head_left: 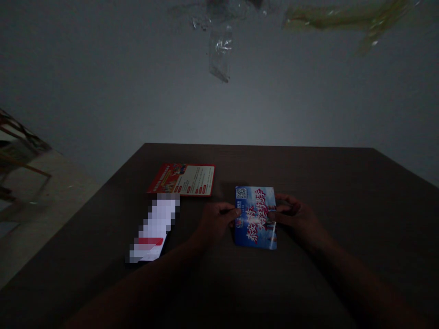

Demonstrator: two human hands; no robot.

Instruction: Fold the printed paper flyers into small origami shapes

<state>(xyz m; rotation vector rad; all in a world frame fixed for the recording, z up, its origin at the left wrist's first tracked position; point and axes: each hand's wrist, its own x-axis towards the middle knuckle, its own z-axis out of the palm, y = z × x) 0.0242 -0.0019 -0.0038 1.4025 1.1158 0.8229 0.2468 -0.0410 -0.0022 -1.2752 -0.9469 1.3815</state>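
Observation:
A blue printed leaflet (255, 230) with red and white characters and a QR code in one corner is held up over the table. My left hand (216, 217) pinches its left edge, thumb on the front face. At the opposite edge my right hand (298, 217) grips it the same way, with its thumb on the print and fingers behind. Those fingers are partly hidden by the leaflet. Left of my left hand lies a phone (156, 226) with a bright screen, blurred into blocks. Beyond the phone, a red and white printed flyer (185, 179) lies flat.
The dark wooden table (325, 169) reaches back to a grey wall (274, 100). Clear tape and yellowish tape (336, 20) cling to the wall. At the far left, past the table's edge, a chair-like frame (25, 167) stands on a pale floor. The room is dim.

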